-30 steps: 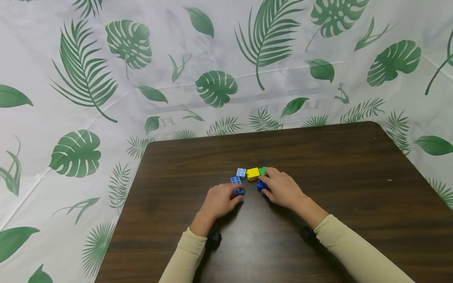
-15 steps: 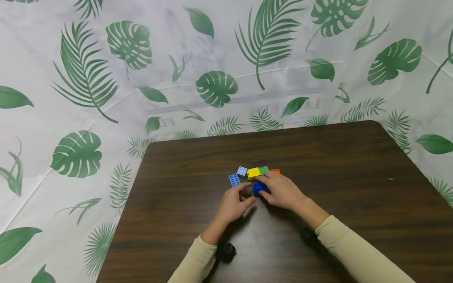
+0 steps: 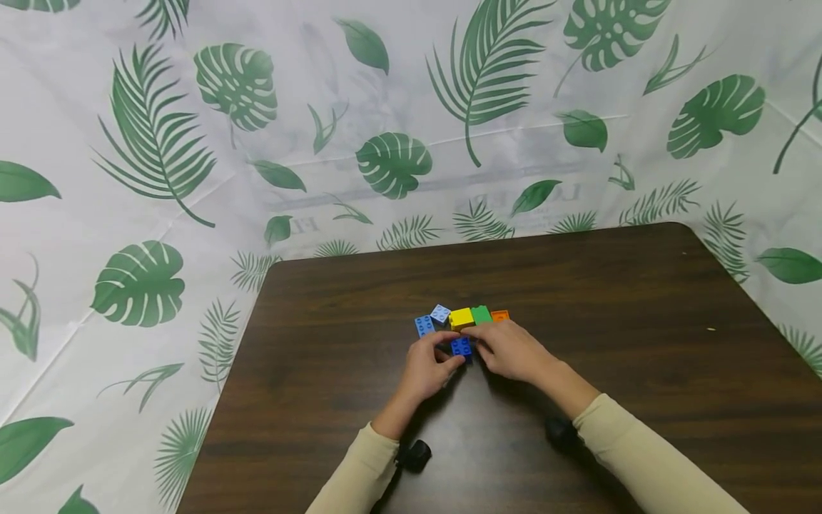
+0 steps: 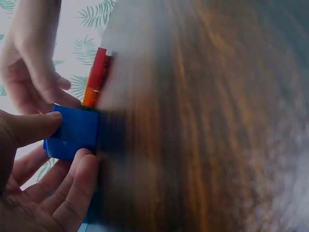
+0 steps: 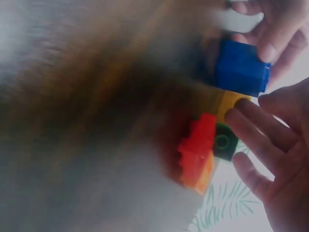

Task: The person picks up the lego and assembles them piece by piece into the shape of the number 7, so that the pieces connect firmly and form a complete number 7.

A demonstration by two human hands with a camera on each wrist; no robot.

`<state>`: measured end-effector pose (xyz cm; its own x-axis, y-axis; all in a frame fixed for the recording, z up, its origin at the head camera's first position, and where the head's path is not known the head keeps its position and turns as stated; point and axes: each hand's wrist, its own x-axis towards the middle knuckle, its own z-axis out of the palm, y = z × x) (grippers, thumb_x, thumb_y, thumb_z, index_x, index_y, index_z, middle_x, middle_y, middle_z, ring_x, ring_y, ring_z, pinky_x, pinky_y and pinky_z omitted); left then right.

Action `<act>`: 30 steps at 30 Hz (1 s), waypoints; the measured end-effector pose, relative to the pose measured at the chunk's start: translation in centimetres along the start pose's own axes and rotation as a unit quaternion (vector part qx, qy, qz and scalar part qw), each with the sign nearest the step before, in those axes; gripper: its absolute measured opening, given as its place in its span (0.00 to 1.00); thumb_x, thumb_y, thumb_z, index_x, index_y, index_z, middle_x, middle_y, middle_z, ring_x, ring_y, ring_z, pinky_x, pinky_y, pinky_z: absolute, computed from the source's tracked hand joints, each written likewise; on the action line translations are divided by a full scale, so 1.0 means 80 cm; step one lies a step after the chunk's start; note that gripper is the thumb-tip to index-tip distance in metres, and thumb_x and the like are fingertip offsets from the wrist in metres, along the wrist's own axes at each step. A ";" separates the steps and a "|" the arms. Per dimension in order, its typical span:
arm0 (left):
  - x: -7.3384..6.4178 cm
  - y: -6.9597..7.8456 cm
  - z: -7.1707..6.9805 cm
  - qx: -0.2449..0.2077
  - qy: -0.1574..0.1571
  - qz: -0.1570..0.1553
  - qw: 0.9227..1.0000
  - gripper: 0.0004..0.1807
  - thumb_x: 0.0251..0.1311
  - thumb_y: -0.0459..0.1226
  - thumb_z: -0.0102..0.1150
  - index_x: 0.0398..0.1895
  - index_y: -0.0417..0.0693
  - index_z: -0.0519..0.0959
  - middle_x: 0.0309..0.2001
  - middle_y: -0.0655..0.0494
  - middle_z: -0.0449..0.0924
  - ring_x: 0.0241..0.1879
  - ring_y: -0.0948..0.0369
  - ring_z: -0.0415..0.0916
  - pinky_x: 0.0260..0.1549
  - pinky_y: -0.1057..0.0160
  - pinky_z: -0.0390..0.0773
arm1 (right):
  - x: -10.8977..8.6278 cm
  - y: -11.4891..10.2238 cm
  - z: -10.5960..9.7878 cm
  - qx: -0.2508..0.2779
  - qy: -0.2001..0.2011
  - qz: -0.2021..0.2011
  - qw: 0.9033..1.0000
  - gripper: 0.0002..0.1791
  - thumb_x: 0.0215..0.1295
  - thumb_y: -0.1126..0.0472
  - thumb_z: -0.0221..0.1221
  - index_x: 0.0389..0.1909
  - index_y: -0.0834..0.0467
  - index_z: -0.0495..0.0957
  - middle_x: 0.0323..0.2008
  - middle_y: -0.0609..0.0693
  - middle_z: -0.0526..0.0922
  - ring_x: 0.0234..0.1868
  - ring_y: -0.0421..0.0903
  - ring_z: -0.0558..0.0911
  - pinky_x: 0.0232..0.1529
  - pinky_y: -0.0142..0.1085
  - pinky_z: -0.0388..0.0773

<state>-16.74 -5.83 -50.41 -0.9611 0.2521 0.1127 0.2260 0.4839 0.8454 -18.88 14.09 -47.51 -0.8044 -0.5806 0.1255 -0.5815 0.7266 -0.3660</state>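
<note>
My left hand (image 3: 427, 367) pinches a dark blue toy building brick (image 3: 461, 347) between thumb and fingers. Its studs face up in the head view, while the left wrist view shows a smooth side of the blue brick (image 4: 77, 128). Whether it is one brick or two joined, I cannot tell. My right hand (image 3: 514, 348) is close beside it, fingers loosely extended and holding nothing in the right wrist view. Just beyond the hands lie a yellow brick (image 3: 461, 318), a green brick (image 3: 480, 314) and an orange brick (image 3: 500, 315).
A light blue brick (image 3: 439, 313) and a medium blue brick (image 3: 424, 326) lie left of the yellow one. A red brick (image 5: 198, 140) shows beside the orange one in the right wrist view. The dark wooden table (image 3: 347, 300) meets a leaf-print sheet (image 3: 289, 107) behind.
My left hand has moved right, off the medium blue brick, to the dark blue brick. The right hand, earlier on the dark blue brick, has let it go and stays close.
</note>
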 end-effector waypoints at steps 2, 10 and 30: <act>0.001 -0.001 0.000 0.008 0.001 0.008 1.000 0.20 0.55 0.35 0.72 0.53 0.47 0.82 0.49 0.49 0.80 0.28 0.63 0.81 0.24 0.70 0.78 | 0.005 0.001 -0.002 -0.018 0.019 -0.005 1.000 0.19 0.62 0.62 0.65 0.55 0.57 0.81 0.49 0.51 0.84 0.40 0.46 0.82 0.50 0.47 0.79; 0.009 -0.010 0.002 0.009 -0.013 0.022 1.000 0.21 0.54 0.37 0.73 0.52 0.50 0.82 0.48 0.54 0.81 0.27 0.64 0.78 0.26 0.69 0.78 | 0.033 0.014 0.001 -0.089 0.050 -0.041 0.994 0.23 0.64 0.58 0.65 0.60 0.57 0.78 0.58 0.52 0.77 0.59 0.53 0.74 0.57 0.53 0.71; 0.014 -0.010 0.003 0.034 -0.031 -0.005 0.999 0.22 0.53 0.42 0.74 0.53 0.51 0.82 0.36 0.54 0.82 0.25 0.67 0.76 0.26 0.67 0.76 | 0.058 0.025 0.010 -0.093 0.006 -0.054 0.994 0.21 0.63 0.57 0.66 0.57 0.54 0.81 0.49 0.50 0.79 0.53 0.50 0.78 0.60 0.53 0.69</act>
<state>-17.99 -5.76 -51.09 -0.9522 0.2976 0.0692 0.2284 0.5427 0.8083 -23.68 12.51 -48.41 -0.7369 -0.6552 0.1666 -0.6760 0.7163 -0.1731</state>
